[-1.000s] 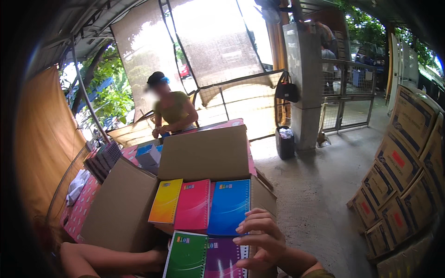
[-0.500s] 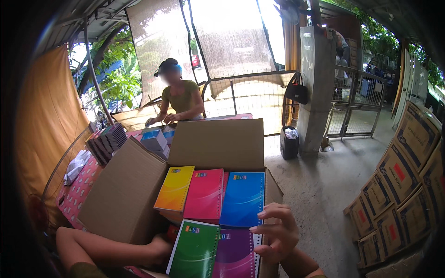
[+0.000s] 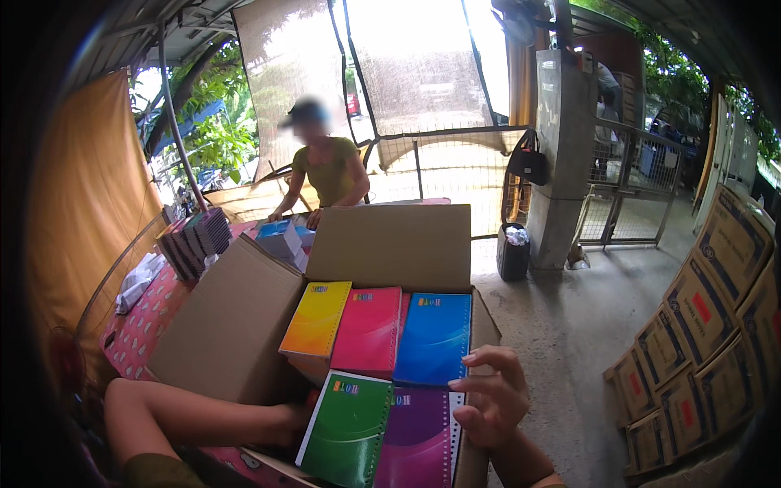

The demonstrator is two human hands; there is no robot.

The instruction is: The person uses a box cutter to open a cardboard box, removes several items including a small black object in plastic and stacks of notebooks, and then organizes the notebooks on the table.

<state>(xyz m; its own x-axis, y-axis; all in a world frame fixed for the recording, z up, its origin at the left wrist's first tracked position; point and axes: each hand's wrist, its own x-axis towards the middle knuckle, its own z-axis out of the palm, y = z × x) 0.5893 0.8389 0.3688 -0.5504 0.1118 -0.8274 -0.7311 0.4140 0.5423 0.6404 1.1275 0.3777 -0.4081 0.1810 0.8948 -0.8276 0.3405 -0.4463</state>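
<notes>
An open cardboard box (image 3: 390,244) stands in front of me, packed with stacks of spiral notebooks. A yellow notebook (image 3: 317,317), a pink notebook (image 3: 364,333) and a blue notebook (image 3: 435,337) top the far row. Nearer to me lie a green notebook (image 3: 346,427) and a purple notebook (image 3: 419,443). My left hand (image 3: 286,424) reaches down into the box beside the green stack, its fingers hidden. At the box's right side, my right hand (image 3: 492,398) has its fingers apart and bent, with fingertips by the edges of the blue and purple notebooks.
A person (image 3: 327,175) stands beyond the box at a table with a pink patterned cover (image 3: 134,342). Stacked notebooks (image 3: 195,240) and a white cloth (image 3: 140,281) lie there. Closed cartons (image 3: 691,317) are piled at right. A concrete pillar (image 3: 561,154) and black bin (image 3: 512,256) stand behind.
My view has shifted slightly, so the scene sits a little to the right. My left hand is still down beside the green stack, and my right hand keeps its place at the box's side.
</notes>
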